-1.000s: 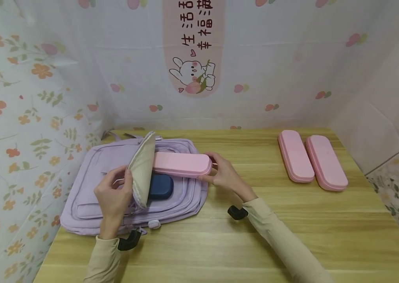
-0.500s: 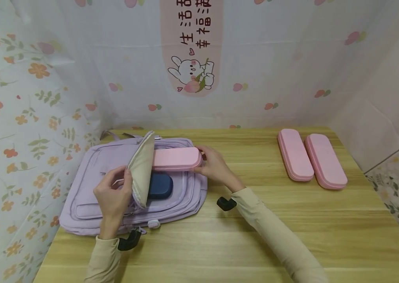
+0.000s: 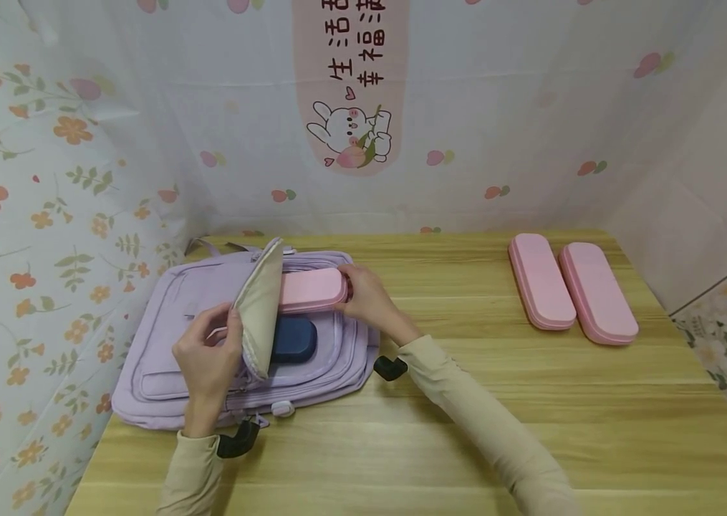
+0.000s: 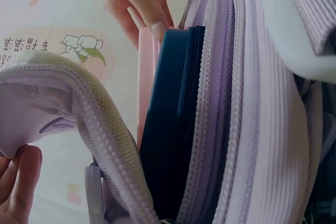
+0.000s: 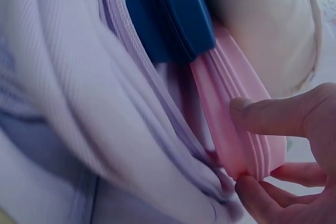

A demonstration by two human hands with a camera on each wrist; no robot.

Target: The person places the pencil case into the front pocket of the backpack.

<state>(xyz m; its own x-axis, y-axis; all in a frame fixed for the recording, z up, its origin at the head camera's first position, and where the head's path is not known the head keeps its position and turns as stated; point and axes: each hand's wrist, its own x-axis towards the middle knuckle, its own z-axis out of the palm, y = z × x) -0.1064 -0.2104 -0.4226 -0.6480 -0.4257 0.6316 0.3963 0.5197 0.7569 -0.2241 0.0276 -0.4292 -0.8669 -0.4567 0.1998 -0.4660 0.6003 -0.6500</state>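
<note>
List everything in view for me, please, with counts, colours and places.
Table: 1, yellow-brown, beneath
Cloths: count unclear, printed white, around the table
Rabbit print: 1, white, at the back
Bag: 1, lilac, table's left
Fob: 1, white, bag's near edge
Flap: 1, cream underside, raised on the bag
Blue case: 1, navy, in the bag's opening
Held case: 1, pink, partly in the same opening
Loose cases: 2, pink, side by side, table's right
Sleeves: 2, beige, head view's bottom
Wrist pieces: 2, black, beside the sleeves
Left hand: 1, bare, pinching the flap
Right hand: 1, bare, gripping the held case
</note>
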